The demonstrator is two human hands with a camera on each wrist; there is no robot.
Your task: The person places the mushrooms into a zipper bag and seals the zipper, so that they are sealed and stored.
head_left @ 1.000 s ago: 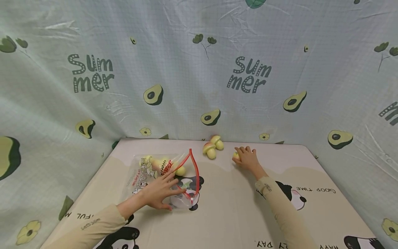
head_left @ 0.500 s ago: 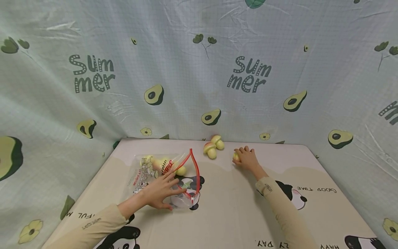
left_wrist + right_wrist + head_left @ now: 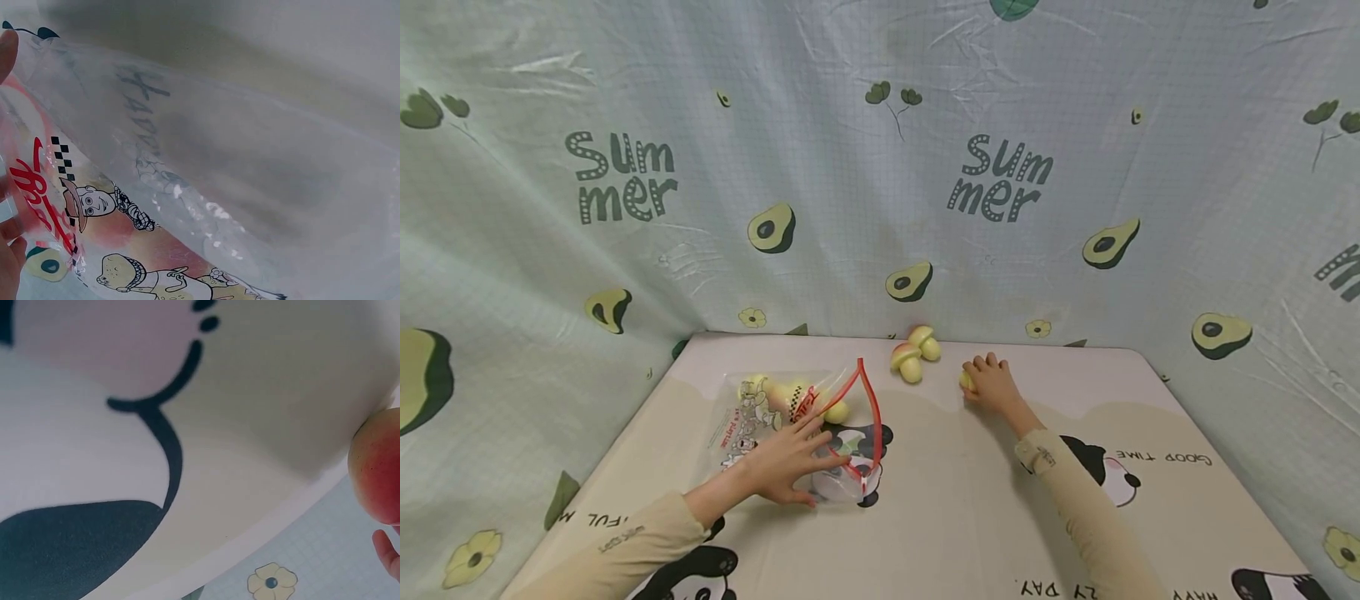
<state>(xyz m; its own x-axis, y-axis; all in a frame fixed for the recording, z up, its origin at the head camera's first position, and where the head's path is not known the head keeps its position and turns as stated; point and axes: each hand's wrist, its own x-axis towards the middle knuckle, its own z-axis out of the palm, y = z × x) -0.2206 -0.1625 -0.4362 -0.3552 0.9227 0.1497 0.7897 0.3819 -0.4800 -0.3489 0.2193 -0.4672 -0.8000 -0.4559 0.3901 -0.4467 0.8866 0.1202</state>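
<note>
My left hand (image 3: 790, 462) lies with its fingers spread on a clear printed zip bag (image 3: 730, 454) with a red zip edge. Pale yellow and reddish toy mushrooms (image 3: 836, 412) show inside the bag, near its mouth. In the left wrist view, the bag's cartoon print (image 3: 94, 206) is close up, with fingertips (image 3: 9, 256) at the left edge. Toward the far side of the table, my right hand (image 3: 992, 385) curls round a toy mushroom (image 3: 967, 381). Its rounded red-and-yellow cap (image 3: 379, 469) shows in the right wrist view beside a finger (image 3: 386, 552); the rest is hidden.
Two more toy mushrooms, a nearer one (image 3: 907, 364) and a farther one (image 3: 927, 343), sit by the table's back edge, left of my right hand. A panda-print cover lies on the table (image 3: 955, 508). Behind it hangs an avocado-print curtain (image 3: 850, 167).
My right hand, with the toy mushroom, has shifted very slightly to the left. My left hand and the bag look unchanged.
</note>
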